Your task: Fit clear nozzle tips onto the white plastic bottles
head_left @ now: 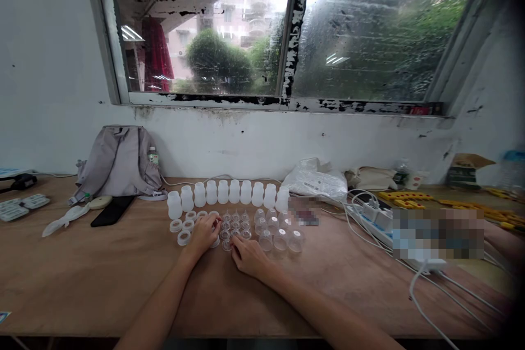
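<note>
A row of several frosted white bottles (222,193) stands upright along the back. White rings (184,237) lie in front of its left part, and clear domed caps (280,239) stand at the right. Between them sit small clear nipple-like pieces (235,217) in rows. My left hand (205,232) rests over the rings' right side, its curled fingertips at the edge of the clear pieces. My right hand (247,254) is at the front of those pieces, fingers bent together and touching near one. What either hand's fingertips hold is too small to make out.
A grey backpack (118,158), a black phone (112,211) and a white plastic item (65,219) lie left. At the back right are a plastic bag (315,179) and a pouch (371,178). A power strip (377,224) with white cables crosses the right side.
</note>
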Tool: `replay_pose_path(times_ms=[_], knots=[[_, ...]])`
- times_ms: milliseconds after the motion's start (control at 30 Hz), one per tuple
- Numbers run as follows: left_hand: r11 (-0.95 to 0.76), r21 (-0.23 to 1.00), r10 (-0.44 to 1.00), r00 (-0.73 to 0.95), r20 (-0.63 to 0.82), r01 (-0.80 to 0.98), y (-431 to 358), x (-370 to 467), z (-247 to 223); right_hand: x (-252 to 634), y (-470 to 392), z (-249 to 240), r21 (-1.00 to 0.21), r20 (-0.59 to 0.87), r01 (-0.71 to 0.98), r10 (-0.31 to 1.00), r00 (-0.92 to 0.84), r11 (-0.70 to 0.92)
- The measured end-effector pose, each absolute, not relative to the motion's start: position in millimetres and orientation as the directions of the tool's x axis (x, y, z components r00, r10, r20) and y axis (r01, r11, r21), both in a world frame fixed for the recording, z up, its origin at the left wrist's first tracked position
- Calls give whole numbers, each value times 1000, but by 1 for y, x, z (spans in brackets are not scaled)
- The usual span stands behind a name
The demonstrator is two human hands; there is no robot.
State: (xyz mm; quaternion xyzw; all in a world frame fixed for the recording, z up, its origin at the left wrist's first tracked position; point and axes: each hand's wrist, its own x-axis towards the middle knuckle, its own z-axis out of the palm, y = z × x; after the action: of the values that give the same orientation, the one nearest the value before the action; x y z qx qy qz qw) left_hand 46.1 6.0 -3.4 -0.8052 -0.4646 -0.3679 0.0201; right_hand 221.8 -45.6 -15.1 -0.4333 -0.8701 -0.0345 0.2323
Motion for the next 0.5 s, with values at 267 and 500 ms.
replay_pose_path(times_ms=[267, 500], knots=[[-567, 344, 810, 431, 397, 748, 4, 17, 12, 225, -44, -16, -248, 432, 789, 793, -429, 562], [-534, 265, 838, 464, 287, 803, 4, 8, 7, 223, -38, -21, -247, 402, 799, 808, -430, 548]])
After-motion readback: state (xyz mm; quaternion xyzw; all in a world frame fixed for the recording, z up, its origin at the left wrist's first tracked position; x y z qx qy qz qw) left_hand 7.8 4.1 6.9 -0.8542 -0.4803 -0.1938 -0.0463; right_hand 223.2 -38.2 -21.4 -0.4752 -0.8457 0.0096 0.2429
